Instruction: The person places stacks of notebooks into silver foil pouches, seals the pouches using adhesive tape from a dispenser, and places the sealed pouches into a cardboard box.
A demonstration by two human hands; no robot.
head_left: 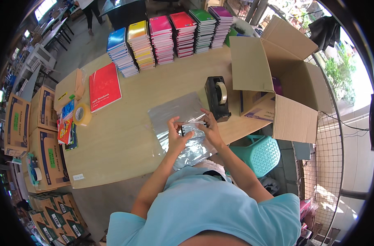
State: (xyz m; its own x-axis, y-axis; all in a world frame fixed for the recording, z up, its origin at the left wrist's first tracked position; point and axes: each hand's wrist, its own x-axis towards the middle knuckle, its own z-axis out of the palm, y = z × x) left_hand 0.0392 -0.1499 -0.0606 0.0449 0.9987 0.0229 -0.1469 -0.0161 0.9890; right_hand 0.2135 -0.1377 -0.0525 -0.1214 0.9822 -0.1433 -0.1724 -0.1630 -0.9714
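Desk (113, 143) spreads out on both sides of the hands and away in front of them. Open carton (252, 61), flaps splayed, takes up the ground to the right of the right hand (211, 133). Well beyond both hands: row of notebook stacks (183, 37), blue, yellow, pink, red, green, purple. Teal stool (258, 156), low on the right hand's outer side, past the desk edge. Clear plastic sheet (166, 112) lies under and just ahead of the left hand (179, 137), glossy and creased. Red notebook (105, 87) flat, forward and left of the left hand. Black tape dispenser (220, 108) stands just beyond the right fingertips, the nearest obstacle. Tape roll (86, 117), yellowish, left of the left hand, well apart. Smallest: a clear-wrapped piece (188, 128) between the hands, pale, dark at its edges, film wrinkled and shiny; exact nature unclear. Left hand half-curled, thumb pressed on it; right hand bent round its other side, gripping the film, index raised.
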